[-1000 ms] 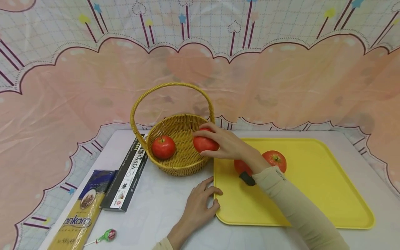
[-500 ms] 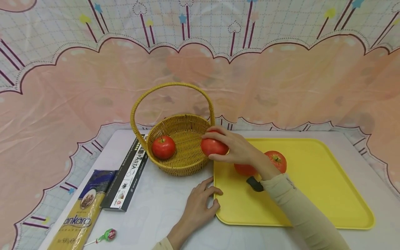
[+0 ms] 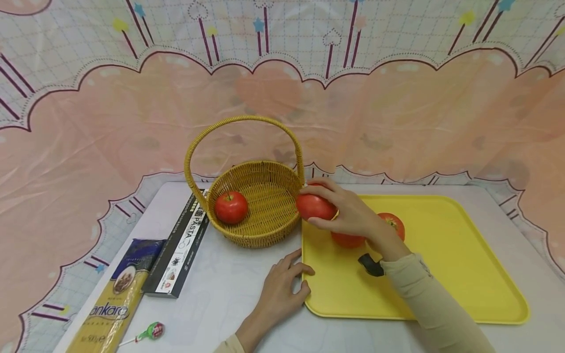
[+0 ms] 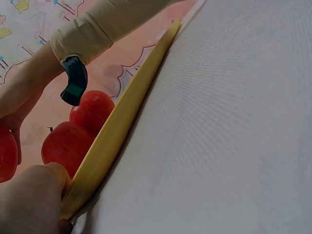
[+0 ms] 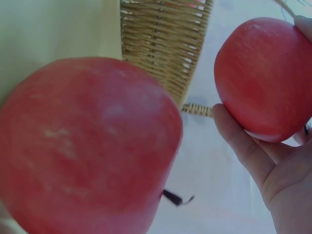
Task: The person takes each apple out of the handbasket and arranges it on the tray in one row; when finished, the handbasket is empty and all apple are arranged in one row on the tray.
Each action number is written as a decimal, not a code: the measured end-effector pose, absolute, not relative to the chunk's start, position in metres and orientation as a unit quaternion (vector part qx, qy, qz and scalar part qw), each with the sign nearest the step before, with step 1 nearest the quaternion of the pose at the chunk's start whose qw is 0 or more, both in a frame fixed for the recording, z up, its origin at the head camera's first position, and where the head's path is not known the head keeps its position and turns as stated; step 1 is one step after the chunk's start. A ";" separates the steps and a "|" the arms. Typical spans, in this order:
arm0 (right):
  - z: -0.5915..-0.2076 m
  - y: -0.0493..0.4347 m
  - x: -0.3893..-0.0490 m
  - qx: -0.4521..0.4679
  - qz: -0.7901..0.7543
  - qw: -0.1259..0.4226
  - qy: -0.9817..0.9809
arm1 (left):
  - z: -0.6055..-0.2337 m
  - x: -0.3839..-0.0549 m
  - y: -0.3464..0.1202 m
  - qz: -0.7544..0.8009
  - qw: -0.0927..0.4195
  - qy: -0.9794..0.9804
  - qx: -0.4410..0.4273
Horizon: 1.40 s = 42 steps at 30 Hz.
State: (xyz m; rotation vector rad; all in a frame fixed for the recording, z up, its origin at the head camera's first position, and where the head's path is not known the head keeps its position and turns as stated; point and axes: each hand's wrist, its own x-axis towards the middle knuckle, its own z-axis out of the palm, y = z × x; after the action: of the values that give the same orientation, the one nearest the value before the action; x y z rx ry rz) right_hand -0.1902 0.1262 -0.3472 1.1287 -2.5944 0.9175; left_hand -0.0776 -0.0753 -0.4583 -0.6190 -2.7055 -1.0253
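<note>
My right hand (image 3: 348, 211) holds a red apple (image 3: 315, 207) between thumb and fingers, over the left part of a yellow tray (image 3: 450, 264), just right of the basket. In the right wrist view the held apple (image 5: 265, 78) shows in the fingers. Beneath that hand, two more apples lie on the tray, one (image 3: 347, 239) partly hidden by it and one (image 3: 394, 225) beside its wrist. With curled fingers, my left hand (image 3: 282, 289) grips the tray's left rim. A single apple (image 3: 231, 208) sits inside the left of the wicker basket (image 3: 265, 235).
The basket's tall handle (image 3: 243, 118) arches up behind the tray's left edge. At the left lie a black pasta box (image 3: 176, 255), a yellow and blue pasta pack (image 3: 116, 294) and a green-wrapped lollipop (image 3: 154, 331). A patterned cloth (image 3: 282, 122) hangs behind.
My right hand has moved right and slightly toward me with the apple, from over the basket's right side to over the tray. My left hand has stayed put.
</note>
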 end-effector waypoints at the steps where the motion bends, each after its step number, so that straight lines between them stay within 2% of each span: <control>1: -0.347 0.128 -0.190 0.375 0.308 0.083 -0.870 | -0.458 -0.078 -0.075 -0.345 0.090 -0.911 -0.208; 25: -0.353 0.153 -0.174 0.350 0.322 0.112 -0.873 | -0.460 -0.078 -0.075 -0.349 0.092 -0.909 -0.207; 42: -0.353 0.183 -0.168 0.296 0.337 0.102 -0.888 | -0.459 -0.077 -0.075 -0.352 0.092 -0.909 -0.204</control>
State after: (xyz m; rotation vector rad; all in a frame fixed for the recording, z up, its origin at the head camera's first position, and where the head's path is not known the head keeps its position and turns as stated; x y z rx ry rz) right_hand -0.1683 0.1828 -0.3533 0.8743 -2.6225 0.9954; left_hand -0.0768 -0.0749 -0.4588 -0.6072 -2.6999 -1.0447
